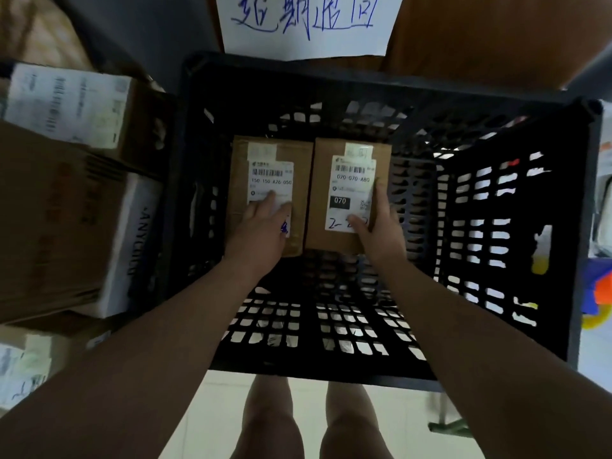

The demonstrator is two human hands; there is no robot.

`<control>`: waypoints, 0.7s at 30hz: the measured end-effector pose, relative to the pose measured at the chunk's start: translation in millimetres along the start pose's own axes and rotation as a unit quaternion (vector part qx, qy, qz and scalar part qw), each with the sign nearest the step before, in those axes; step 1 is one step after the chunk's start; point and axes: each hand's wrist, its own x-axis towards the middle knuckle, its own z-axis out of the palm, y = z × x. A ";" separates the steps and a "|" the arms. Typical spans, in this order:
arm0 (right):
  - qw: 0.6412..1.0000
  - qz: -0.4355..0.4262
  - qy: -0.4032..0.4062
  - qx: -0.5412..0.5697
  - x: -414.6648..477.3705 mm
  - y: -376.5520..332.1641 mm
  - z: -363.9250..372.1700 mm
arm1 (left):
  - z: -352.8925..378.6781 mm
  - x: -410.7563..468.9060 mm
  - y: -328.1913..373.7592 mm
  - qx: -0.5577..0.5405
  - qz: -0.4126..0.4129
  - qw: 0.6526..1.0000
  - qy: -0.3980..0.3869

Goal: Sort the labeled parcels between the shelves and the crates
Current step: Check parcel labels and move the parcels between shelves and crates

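Two small brown cardboard parcels with white shipping labels lie side by side on the floor of a black slotted plastic crate. My left hand lies flat on the left parcel, fingers straight over its label. My right hand grips the near right corner of the right parcel, thumb on the label, fingers along its right edge. Both arms reach down into the crate.
A white paper sign with blue handwriting hangs behind the crate. Stacked cardboard boxes with labels stand at the left. Coloured objects sit outside the crate on the right. Pale floor tiles and my legs show below.
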 end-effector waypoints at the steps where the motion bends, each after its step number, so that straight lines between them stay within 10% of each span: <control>1: 1.000 -0.003 -0.005 -0.014 1.2 0.9 -0.8 | 0.4 -0.2 0.2 0.008 0.003 1.000 0.001; 12: 0.925 -0.070 -0.023 -0.373 -30.9 -55.6 -38.5 | -56.3 -20.8 21.6 0.097 0.023 0.994 -0.051; 21: 0.882 -0.263 0.021 -0.391 -136.9 -99.2 -101.0 | -140.5 -126.4 62.9 0.217 0.057 0.972 0.073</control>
